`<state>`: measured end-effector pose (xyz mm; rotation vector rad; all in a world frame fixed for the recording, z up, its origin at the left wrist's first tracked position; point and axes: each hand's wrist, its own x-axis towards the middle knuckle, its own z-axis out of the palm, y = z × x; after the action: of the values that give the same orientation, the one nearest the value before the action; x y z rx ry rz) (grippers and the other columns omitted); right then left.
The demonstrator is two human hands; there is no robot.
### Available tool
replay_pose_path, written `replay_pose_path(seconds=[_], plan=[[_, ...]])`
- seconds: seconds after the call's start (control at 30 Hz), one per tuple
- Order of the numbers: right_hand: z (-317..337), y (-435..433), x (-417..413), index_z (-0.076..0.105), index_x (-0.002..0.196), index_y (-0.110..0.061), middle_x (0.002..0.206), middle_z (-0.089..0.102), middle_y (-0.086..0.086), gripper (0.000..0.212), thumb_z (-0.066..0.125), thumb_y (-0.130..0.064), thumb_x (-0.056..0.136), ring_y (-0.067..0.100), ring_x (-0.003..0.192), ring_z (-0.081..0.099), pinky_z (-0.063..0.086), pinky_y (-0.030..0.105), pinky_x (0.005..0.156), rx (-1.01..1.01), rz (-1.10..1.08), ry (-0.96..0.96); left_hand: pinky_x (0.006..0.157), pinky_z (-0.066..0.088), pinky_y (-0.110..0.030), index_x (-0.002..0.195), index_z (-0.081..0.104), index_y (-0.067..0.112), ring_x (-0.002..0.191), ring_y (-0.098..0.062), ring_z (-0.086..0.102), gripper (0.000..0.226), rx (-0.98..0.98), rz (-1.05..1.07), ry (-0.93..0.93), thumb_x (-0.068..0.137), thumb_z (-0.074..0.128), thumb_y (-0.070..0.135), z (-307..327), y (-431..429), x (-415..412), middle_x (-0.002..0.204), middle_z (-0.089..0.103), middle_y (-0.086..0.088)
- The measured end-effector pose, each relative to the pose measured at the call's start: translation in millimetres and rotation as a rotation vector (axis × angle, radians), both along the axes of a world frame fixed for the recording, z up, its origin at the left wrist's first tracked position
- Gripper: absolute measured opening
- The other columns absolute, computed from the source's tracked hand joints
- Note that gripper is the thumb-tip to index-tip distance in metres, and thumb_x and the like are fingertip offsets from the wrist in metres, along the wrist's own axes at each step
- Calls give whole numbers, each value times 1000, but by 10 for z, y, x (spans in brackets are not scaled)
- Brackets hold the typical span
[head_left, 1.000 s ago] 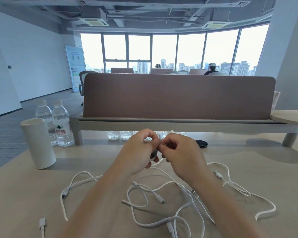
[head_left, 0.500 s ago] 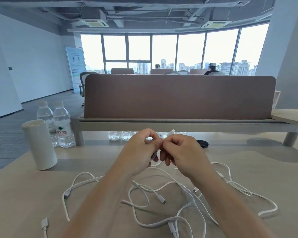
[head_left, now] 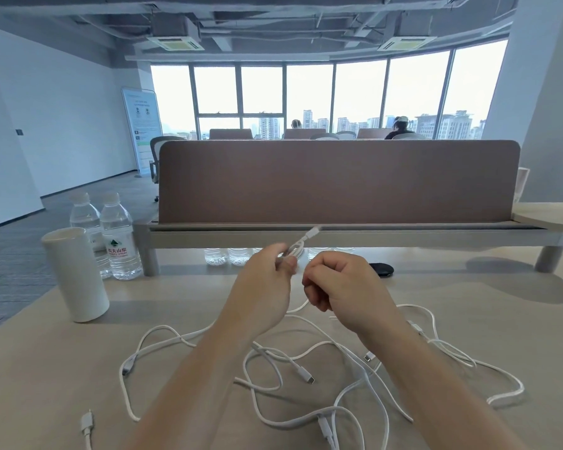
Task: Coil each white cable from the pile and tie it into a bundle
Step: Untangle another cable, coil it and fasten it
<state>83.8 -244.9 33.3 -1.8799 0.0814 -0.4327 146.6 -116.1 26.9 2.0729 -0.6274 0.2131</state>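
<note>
**Small coil held in the left hand, tie-off not yet done**

Head view. The left hand [head_left: 264,287] is raised above the table [head_left: 46,384]. Its fingers [head_left: 286,264] are curled and clamped on a small coil of white cable [head_left: 294,252]. One connector end [head_left: 312,234] pokes up and away past the knuckles. Holding the coil in the air likely keeps its loops from springing open and keeps it clear of the strands below.

The right hand [head_left: 342,287] sits just beside the left, with a narrow gap between them. Its fingers are curled inward toward the palm. Whether they pinch a cable tail or a tie is hidden, so I cannot tell. It looks placed to work on the coil the left hand is steadying.

The pile of loose white cables [head_left: 306,368] sprawls on the table under and between both forearms, with several plugs showing. It is close to the body, probably so the next cable is an easy reach. A stray plug [head_left: 87,428] lies at the near left edge.

A white cylinder [head_left: 75,274] and two water bottles [head_left: 117,238] stand at the left, well apart from the pile. A flat black object [head_left: 382,269] lies beyond the right hand.

Judgement: this is the securing step for one bundle, and most of the pile is yet to be coiled. The risk is that the loops slip loose if the left grip eases.
</note>
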Motion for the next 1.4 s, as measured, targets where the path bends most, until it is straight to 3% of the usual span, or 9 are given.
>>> replay_pose_path(seconds=[0.07,0.17,0.27,0.47,0.57,0.77,1.07,1.27,1.4], plan=[[21,-20,-5,68,76,-1,60,66,7,21,53,-7,90,18,53,50,39,28,55,21,37,29,59,37,-22,100,64,16,75,-17,56,25,25,-29,-28,106,41,24,2,1,4,81,63,2],[34,-16,-6,71,82,-3,63,68,11,22,50,-1,91,19,52,50,39,25,50,49,100,62,64,47,-22,103,65,24,68,-10,58,21,-15,-91,-12,106,45,24,-1,-2,0,84,67,4],[15,1,-8,67,75,1,59,63,11,21,50,2,88,17,47,46,38,24,50,20,105,61,71,59,-40,104,62,30,70,-20,68,19,-105,-140,87,106,46,19,-18,-43,-43,83,69,-2],[5,-2,-2,68,79,-8,50,58,1,16,54,-6,86,14,47,40,38,26,56,-66,30,84,67,39,-14,111,53,32,82,-9,54,10,-34,6,-54,105,48,24,-53,-18,-12,90,58,11],[36,-16,-29,67,77,-10,46,55,-2,17,53,-5,86,12,45,40,36,23,53,-111,54,93,67,35,-20,129,52,25,83,-12,51,24,-25,50,-40,105,47,26,-56,26,10,95,55,3],[58,-86,-38,65,80,-4,60,67,12,19,48,1,88,19,51,53,42,24,52,-25,149,162,54,32,-21,83,48,8,61,-13,37,28,33,92,-48,104,48,26,-35,26,25,70,44,2],[6,-107,-5,70,94,-5,56,61,8,16,54,-6,93,14,44,41,37,19,47,-28,103,140,58,44,-30,99,61,21,57,-13,55,6,-123,-60,160,96,64,25,-12,55,66,77,70,-7],[-28,-76,25,71,86,-3,56,64,3,12,60,-5,91,14,48,43,36,26,53,-41,52,105,47,42,-20,102,62,11,48,-13,53,13,-179,-124,259,94,70,16,-5,27,25,69,63,-5],[-33,-47,33,65,76,-9,45,53,-6,15,62,-10,91,7,41,39,34,21,51,-160,19,100,57,36,-26,97,65,22,52,-10,48,6,-128,-30,195,93,69,23,-45,44,99,63,58,7]])
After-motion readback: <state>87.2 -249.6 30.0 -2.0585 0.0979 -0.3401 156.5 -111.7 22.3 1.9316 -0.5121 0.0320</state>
